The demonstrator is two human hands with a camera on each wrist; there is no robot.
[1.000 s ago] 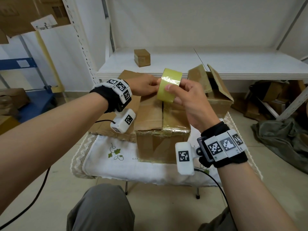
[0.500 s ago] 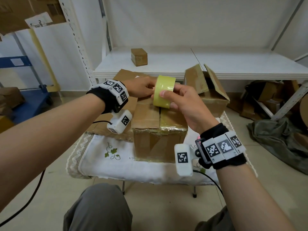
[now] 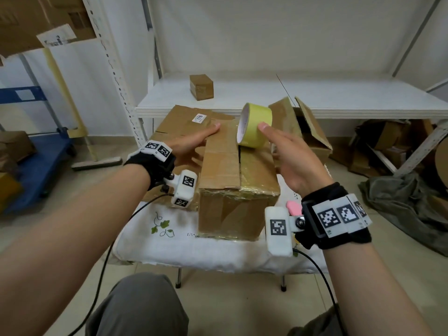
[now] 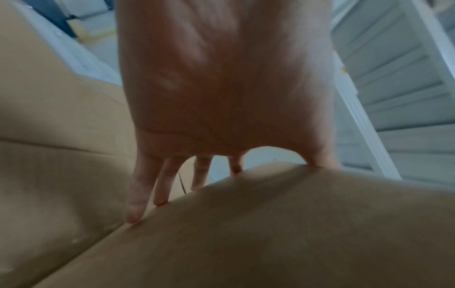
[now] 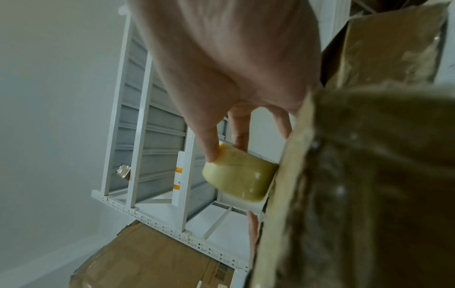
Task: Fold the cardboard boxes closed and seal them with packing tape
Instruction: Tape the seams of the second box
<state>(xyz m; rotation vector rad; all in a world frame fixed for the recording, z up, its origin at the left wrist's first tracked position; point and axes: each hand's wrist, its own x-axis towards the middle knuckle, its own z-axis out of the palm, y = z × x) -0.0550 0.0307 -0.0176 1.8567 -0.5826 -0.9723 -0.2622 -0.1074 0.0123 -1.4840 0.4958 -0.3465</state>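
Observation:
A brown cardboard box (image 3: 238, 180) stands on the small table, its top flaps folded down to a middle seam. A yellow-green tape roll (image 3: 254, 126) stands tilted on the far end of that seam. My right hand (image 3: 286, 151) holds it, thumb on the outer face, fingers behind. In the right wrist view the thumb and fingers of the right hand (image 5: 234, 58) pinch the tape roll (image 5: 238, 179) against the box (image 5: 369, 175). My left hand (image 3: 194, 141) lies flat with straight fingers (image 4: 138, 194) along the box (image 4: 270, 233) at its left top edge.
An open box (image 3: 312, 134) with raised flaps stands to the right, flattened cardboard (image 3: 184, 122) to the far left. A small box (image 3: 201, 87) sits on the white shelf (image 3: 339, 100) behind. The white tablecloth (image 3: 194, 246) covers the table; a blue cart (image 3: 36, 154) stands to the left.
The left hand has let go of the roll and now lies flat on the box's left side. The right hand has carried the roll down onto the far end of the seam.

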